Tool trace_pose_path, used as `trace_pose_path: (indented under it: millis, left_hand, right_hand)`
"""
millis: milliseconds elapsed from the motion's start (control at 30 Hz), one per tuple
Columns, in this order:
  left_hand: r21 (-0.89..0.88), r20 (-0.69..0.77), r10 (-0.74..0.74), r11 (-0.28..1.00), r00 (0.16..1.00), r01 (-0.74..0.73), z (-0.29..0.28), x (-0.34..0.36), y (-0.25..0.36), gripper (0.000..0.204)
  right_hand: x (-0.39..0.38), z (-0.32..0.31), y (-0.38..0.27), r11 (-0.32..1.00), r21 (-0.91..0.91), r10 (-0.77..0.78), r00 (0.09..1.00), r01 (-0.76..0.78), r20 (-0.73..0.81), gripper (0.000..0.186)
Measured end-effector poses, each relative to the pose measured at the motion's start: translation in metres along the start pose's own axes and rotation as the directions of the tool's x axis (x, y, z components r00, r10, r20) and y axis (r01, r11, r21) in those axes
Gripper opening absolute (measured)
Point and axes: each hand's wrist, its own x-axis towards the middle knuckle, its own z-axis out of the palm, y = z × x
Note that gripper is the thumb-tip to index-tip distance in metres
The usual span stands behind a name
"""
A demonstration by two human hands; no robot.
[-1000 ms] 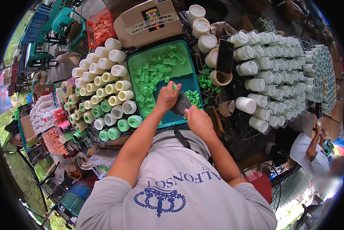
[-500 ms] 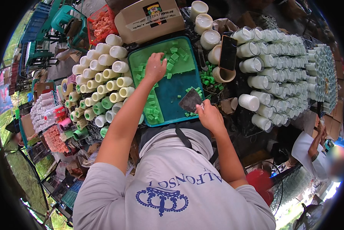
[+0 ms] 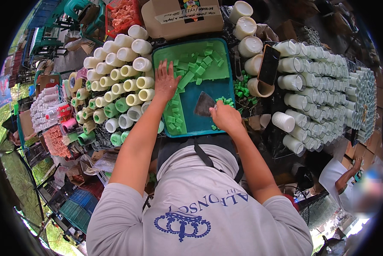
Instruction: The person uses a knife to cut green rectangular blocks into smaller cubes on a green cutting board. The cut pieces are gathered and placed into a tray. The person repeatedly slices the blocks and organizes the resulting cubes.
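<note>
A teal tray (image 3: 208, 123) lies in front of me, holding a green slab at its far end and several cut green cubes (image 3: 195, 68). My left hand (image 3: 165, 81) lies flat with spread fingers on the tray's left side, among the cubes. My right hand (image 3: 224, 116) grips a metal scraper (image 3: 204, 104) whose blade rests on the bare teal bottom of the tray. A small heap of green cubes (image 3: 225, 101) sits just beyond the right hand at the tray's right edge.
Rows of white, cream and green filled cups (image 3: 118, 85) lie left of the tray. Clear cups (image 3: 324, 85) are stacked at the right, with a dark phone (image 3: 269, 65) leaning there. A cardboard box (image 3: 183, 17) stands behind. Another person (image 3: 349, 183) is at the lower right.
My left hand slid back from the tray's far left corner toward its middle left. My right hand brought the scraper down onto the tray's bare bottom.
</note>
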Motion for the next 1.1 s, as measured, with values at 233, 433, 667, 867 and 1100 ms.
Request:
trace_pose_path:
  millis: [233, 433, 667, 867, 1100]
  left_hand:
    - [-0.147, 0.036, 0.173, 0.975, 0.984, -0.166, -0.039, -0.009, 0.024, 0.094]
    - [-0.056, 0.064, 0.110, 0.993, 0.992, -0.107, -0.021, -0.010, 0.005, 0.095]
    - [0.035, 0.007, 0.125, 0.992, 0.992, -0.125, -0.018, -0.006, 0.008, 0.068]
    - [-0.027, -0.139, -0.139, 0.990, 0.980, 0.137, -0.028, -0.012, 0.005, 0.054]
    - [-0.420, 0.121, -0.162, 0.886, 0.979, 0.198, -0.053, -0.080, 0.035, 0.050]
  right_hand:
    - [0.058, 0.012, -0.007, 0.996, -0.089, -0.026, 0.999, 0.023, -0.031, 0.041]
    - [0.063, 0.001, -0.019, 0.993, -0.119, 0.019, 0.999, -0.015, 0.030, 0.042]
    - [0.075, 0.006, -0.018, 0.992, -0.121, -0.014, 0.999, 0.019, 0.049, 0.041]
    - [0.104, 0.017, -0.029, 0.987, -0.156, -0.031, 0.996, 0.045, 0.089, 0.043]
    - [0.121, 0.016, -0.038, 0.969, -0.238, -0.033, 0.990, 0.064, 0.134, 0.047]
